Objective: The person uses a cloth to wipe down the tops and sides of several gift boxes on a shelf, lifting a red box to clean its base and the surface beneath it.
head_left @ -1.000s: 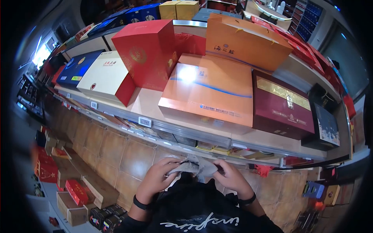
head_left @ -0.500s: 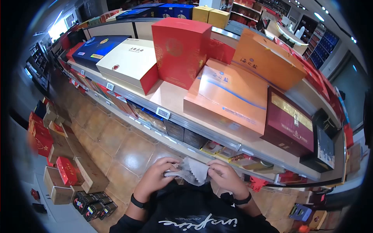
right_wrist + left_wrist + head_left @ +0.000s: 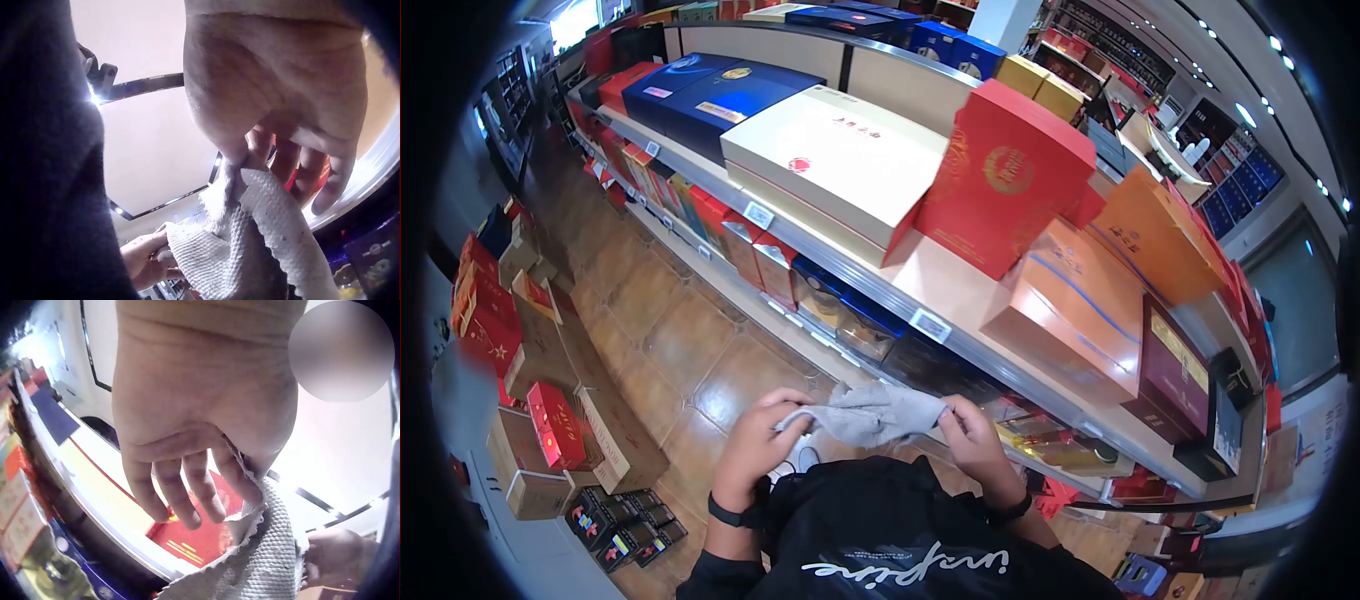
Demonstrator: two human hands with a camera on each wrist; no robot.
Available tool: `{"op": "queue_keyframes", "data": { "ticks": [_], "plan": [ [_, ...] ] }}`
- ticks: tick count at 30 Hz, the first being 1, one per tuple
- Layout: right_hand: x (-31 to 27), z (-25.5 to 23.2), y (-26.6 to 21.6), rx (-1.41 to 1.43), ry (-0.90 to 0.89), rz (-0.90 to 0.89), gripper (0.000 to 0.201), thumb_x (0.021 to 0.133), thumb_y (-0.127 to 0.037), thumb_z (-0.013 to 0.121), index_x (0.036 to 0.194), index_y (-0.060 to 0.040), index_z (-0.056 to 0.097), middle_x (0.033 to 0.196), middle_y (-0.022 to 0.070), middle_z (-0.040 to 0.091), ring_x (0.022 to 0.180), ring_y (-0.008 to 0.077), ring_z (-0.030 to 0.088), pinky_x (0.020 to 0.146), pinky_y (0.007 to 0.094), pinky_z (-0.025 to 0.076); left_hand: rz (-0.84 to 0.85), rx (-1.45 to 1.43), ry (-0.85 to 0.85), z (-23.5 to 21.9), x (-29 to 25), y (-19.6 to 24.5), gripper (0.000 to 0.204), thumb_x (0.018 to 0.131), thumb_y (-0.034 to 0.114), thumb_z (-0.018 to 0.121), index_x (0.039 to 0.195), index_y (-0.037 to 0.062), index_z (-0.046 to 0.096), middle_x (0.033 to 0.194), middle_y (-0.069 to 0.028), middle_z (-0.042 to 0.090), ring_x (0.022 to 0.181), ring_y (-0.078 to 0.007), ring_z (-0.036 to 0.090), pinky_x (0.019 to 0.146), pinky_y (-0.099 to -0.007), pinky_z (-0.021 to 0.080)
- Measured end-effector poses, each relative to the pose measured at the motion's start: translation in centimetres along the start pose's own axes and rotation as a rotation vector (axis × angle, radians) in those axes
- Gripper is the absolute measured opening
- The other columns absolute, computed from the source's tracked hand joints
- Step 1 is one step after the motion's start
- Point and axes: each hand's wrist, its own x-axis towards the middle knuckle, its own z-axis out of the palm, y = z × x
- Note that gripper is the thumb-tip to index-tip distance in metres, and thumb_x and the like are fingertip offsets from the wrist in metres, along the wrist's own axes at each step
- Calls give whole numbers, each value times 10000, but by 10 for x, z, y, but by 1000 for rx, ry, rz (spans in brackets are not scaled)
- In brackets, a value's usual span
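A grey textured cloth (image 3: 870,415) with a jagged edge is stretched between both hands in front of the body, close to the shelf's front. My left hand (image 3: 760,442) pinches one end between thumb and index finger; its other fingers hang loose in the left wrist view, beside the cloth (image 3: 269,556). At the other end, my right hand (image 3: 977,442) pinches a corner. The right wrist view shows the cloth (image 3: 209,259) bunched and folded below that thumb. Both hands are apart from the boxes.
On the shelf stand a cream box (image 3: 840,150), a red box (image 3: 1005,170), an orange box (image 3: 1080,300) and blue boxes (image 3: 750,90). Lower shelves hold more boxes. Cardboard cartons (image 3: 615,420) line the tiled floor (image 3: 700,350) at the left.
The head view has turned left, so the shelf boxes sit farther right. The cloth, crumpled and folded earlier, is now drawn out wider, with the hands farther apart.
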Motion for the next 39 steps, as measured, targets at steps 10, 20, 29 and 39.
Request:
{"op": "queue_keyframes", "data": {
  "ticks": [10, 20, 29, 39],
  "plan": [
    [53, 102, -68, -67, -121, -98, 202, 1070, -173, 610, 1058, 16, 680, 961, 142, 678, 900, 254, 661, 830, 355, 513, -38, 69, 41, -98, -3, -80, 130, 971, 107, 695, 954, -14, 741, 927, -169, 725, 894, -336, 697, 817, -404, 543],
    [59, 121, -77, -185, -141, 115, 273, 1076, -259, 635, 1149, -13, 727, 961, 156, 741, 891, 288, 717, 829, 376, 548, 261, -16, -361, -78, 71, -50, 149, 954, 140, 705, 867, 22, 724, 808, -158, 695, 774, -377, 671, 727, -443, 534],
    [101, 106, -37, -183, -286, -6, 586, 1000, -276, 698, 1461, 19, 487, 948, 251, 719, 852, 412, 725, 758, 476, 558, 359, 40, -454, -56, 145, 8, 122, 927, 133, 763, 980, 24, 753, 904, -153, 726, 849, -380, 698, 804, -440, 568],
    [143, 26, -3, -105, 690, -144, 512, 860, 77, 570, 1366, 9, 602, 1296, 284, 645, 1208, 442, 662, 1005, 425, 535, 634, 458, -165, -38, 302, 60, 185, 949, 151, 744, 1100, 47, 767, 1215, -166, 719, 1102, -357, 692, 958, -436, 557]
  ]
}}
